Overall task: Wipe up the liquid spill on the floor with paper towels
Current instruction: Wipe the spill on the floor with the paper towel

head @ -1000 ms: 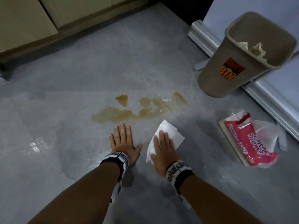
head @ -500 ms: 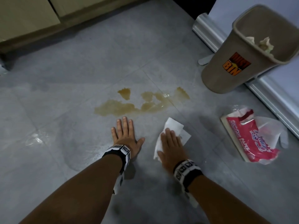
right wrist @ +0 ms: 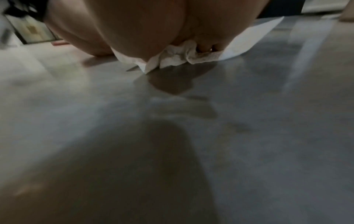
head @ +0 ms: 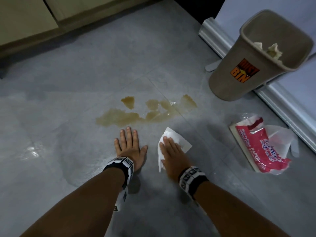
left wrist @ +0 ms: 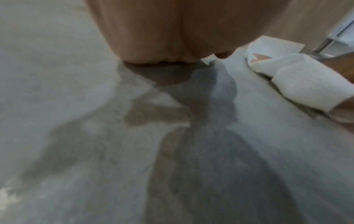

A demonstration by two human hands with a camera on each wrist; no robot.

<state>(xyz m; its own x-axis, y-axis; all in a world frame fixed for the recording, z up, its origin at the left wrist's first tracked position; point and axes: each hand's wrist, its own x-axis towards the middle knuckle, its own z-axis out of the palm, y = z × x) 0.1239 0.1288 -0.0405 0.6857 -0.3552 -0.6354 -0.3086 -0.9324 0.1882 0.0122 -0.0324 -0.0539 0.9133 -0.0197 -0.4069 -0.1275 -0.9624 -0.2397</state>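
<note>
A brownish liquid spill (head: 136, 113) lies in patches on the grey tiled floor (head: 85, 82), just beyond both hands. My left hand (head: 128, 144) rests flat on the floor with fingers straight, its fingertips close to the spill's near edge. My right hand (head: 172, 151) presses flat on a white paper towel (head: 176, 136), which sticks out past the fingers and bunches under the palm (right wrist: 178, 56). The towel (left wrist: 287, 75) lies a short way from the spill and does not touch it.
A tan dust bin (head: 253, 62) with crumpled used towels inside stands at the far right against a pale appliance (head: 290, 93). A torn red paper-towel pack (head: 263, 149) lies on the floor right of my right hand. Wooden cabinets (head: 51, 17) run along the far left.
My right hand with the towel has shifted slightly right and forward on the floor. The left hand stays planted flat. The spill looks the same.
</note>
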